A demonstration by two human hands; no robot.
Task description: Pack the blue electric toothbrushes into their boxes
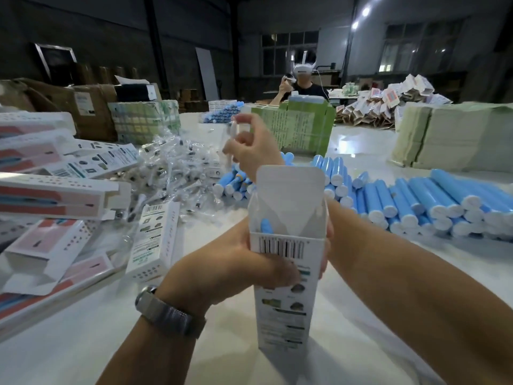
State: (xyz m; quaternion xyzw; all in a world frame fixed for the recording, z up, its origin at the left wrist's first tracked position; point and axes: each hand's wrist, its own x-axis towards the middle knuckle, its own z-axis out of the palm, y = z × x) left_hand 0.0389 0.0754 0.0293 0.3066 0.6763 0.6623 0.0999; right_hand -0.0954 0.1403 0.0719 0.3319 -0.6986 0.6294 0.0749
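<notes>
A white toothbrush box (280, 301) stands upright at the table's centre with its top flap open. My left hand (238, 262), a watch on its wrist, grips the box near the top. A blue toothbrush (266, 226) sticks up inside the box. My right hand (249, 154) is raised beyond the box and pinches a clear plastic-wrapped brush head (236, 132). Its forearm passes behind the box's right side. Several loose blue toothbrush handles (416, 201) lie piled at the right.
Clear-wrapped brush heads (172, 168) are heaped at the centre left. Pink and white boxes (55, 195) are stacked along the left edge. Green flat cartons (299, 126) stand behind. A seated person with a headset (304, 84) works at the far side.
</notes>
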